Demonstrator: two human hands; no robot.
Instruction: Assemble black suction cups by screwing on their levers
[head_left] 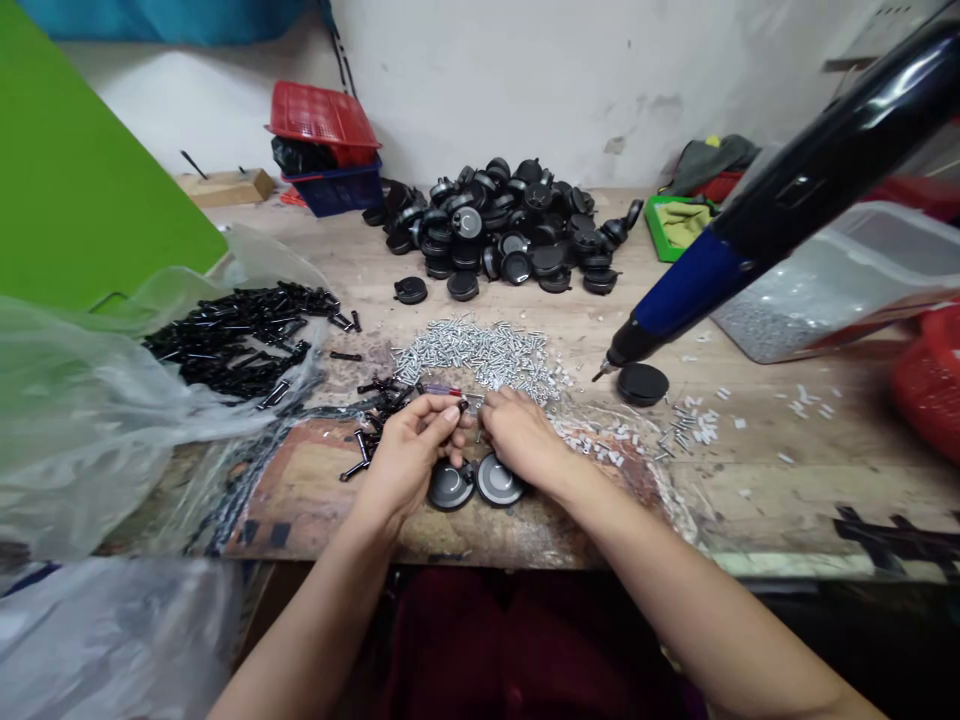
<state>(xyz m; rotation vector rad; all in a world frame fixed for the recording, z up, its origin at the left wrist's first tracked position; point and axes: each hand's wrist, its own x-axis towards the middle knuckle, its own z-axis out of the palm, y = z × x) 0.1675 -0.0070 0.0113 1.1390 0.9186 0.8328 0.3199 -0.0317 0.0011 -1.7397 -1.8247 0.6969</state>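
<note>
My left hand (424, 430) pinches a small black part (463, 405) between thumb and fingertips. Just to its right, my right hand (521, 430) has its fingers curled down at the near edge of a heap of silver screws (472, 345); whatever lies in its fingertips is hidden. Below the hands, two round black discs with grey faces lie side by side, a left disc (451, 487) and a right disc (500, 481). Loose black bar-shaped pieces (364, 445) are scattered left of my left hand. A thin tool with a red and purple handle (439, 390) lies behind the fingers.
A blue-black electric screwdriver (690, 285) hangs at the right, its tip above a black disc (643, 384). Black wheel-like parts (510, 225) are piled at the back. Left is a plastic bag (292, 390) of black pieces; right, a clear bin (862, 270) and white bits (705, 428).
</note>
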